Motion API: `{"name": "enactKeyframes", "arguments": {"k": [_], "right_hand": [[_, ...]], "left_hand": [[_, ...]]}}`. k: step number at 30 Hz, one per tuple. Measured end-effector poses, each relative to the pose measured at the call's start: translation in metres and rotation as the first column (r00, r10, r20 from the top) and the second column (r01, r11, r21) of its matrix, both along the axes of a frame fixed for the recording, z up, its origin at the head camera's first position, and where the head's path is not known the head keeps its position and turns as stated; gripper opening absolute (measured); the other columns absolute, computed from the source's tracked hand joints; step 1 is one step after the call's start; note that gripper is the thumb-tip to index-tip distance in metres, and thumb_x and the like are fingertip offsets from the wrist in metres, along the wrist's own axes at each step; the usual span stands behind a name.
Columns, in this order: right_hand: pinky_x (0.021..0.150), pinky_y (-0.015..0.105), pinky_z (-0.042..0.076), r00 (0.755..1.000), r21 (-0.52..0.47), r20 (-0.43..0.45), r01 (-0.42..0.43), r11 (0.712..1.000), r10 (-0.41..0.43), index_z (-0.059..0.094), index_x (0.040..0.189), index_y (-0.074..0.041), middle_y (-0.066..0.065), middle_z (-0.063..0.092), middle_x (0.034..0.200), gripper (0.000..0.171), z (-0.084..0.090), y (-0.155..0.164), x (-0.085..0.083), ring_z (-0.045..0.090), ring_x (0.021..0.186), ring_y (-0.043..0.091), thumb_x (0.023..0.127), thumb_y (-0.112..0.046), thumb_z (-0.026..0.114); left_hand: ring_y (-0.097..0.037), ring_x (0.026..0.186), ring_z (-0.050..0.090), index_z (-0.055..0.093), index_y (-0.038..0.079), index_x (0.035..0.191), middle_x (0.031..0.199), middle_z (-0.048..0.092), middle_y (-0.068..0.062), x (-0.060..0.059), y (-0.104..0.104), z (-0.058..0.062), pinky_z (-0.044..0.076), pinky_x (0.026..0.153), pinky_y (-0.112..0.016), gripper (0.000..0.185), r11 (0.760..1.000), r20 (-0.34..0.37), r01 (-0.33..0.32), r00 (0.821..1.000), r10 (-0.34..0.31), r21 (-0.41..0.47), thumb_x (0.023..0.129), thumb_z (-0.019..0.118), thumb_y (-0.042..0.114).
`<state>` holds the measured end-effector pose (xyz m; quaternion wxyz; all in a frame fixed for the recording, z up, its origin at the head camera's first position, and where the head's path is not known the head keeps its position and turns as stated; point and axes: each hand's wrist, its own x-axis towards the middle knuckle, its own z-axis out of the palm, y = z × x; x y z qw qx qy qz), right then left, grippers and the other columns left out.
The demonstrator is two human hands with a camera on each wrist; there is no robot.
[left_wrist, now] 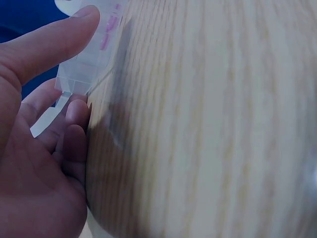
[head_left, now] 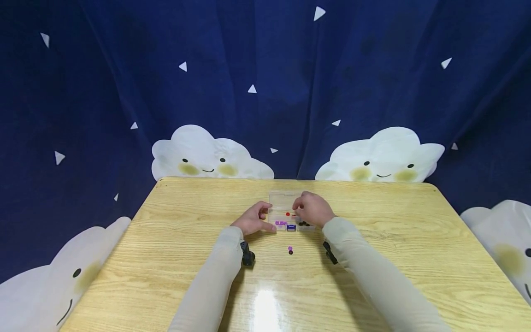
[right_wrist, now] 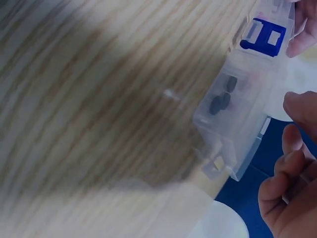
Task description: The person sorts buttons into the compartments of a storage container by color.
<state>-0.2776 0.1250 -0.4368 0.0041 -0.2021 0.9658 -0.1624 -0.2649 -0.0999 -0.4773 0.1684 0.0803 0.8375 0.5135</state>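
A clear plastic compartment box stands on the table with its lid raised at the back. Pink beads lie in its left part and dark beads in its right part, also visible as dark discs in the right wrist view. A blue latch marks the front. My left hand holds the box's left end, thumb along the front and fingers behind. Over the box's right side hovers my right hand, fingers bent, thumb and fingertips apart in the right wrist view. Red beads show near its fingertips.
One pink and one dark bead lie together on the wooden table in front of the box. Behind the table hangs a dark blue curtain with white clouds. Black wrist cameras sit on the sleeves.
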Motion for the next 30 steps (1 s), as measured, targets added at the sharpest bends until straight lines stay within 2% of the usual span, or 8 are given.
{"name": "enactKeyframes", "arguments": {"k": [9,13,23,30], "right_hand": [[0.08,0.037,0.052,0.998,0.013,-0.008,-0.065,0.998,0.065,0.079,0.096,-0.013,0.002,0.065,0.091,0.011,0.01,-0.006,0.009,0.056,0.079,0.017,0.088,-0.015,0.072],[0.079,0.037,0.052,0.992,0.016,-0.044,-0.119,0.993,0.12,0.079,0.093,-0.013,0.002,0.064,0.09,0.01,0.009,-0.008,0.015,0.056,0.079,0.017,0.086,-0.013,0.072],[0.069,0.027,0.052,0.954,0.014,-0.143,-0.263,0.965,0.262,0.079,0.089,-0.015,-0.003,0.061,0.086,0.008,-0.001,-0.004,0.034,0.056,0.072,0.008,0.084,-0.01,0.076],[0.071,0.027,0.053,0.933,0.003,-0.161,-0.327,0.945,0.323,0.079,0.09,-0.015,-0.004,0.062,0.087,0.011,-0.005,-0.001,0.046,0.059,0.076,0.008,0.084,-0.007,0.075]], "left_hand": [[-0.022,0.107,0.045,0.047,0.011,0.144,0.134,0.049,-0.01,0.001,0.0,0.002,0.04,0.092,-0.035,0.075,1.0,0.019,-0.008,1.0,0.008,0.002,0.078,0.084,0.011],[-0.021,0.106,0.045,0.048,0.012,0.143,0.132,0.049,-0.01,0.0,0.0,0.001,0.04,0.09,-0.034,0.074,1.0,0.012,-0.008,1.0,0.008,-0.006,0.079,0.084,0.011],[-0.019,0.104,0.043,0.045,0.012,0.145,0.133,0.047,-0.01,0.0,0.001,0.001,0.039,0.088,-0.033,0.073,1.0,0.011,0.025,1.0,-0.025,-0.002,0.081,0.081,0.012],[-0.019,0.102,0.042,0.046,0.013,0.144,0.13,0.047,-0.009,-0.001,0.0,0.0,0.038,0.087,-0.032,0.073,1.0,0.014,0.013,1.0,-0.013,0.002,0.08,0.082,0.01]]}}
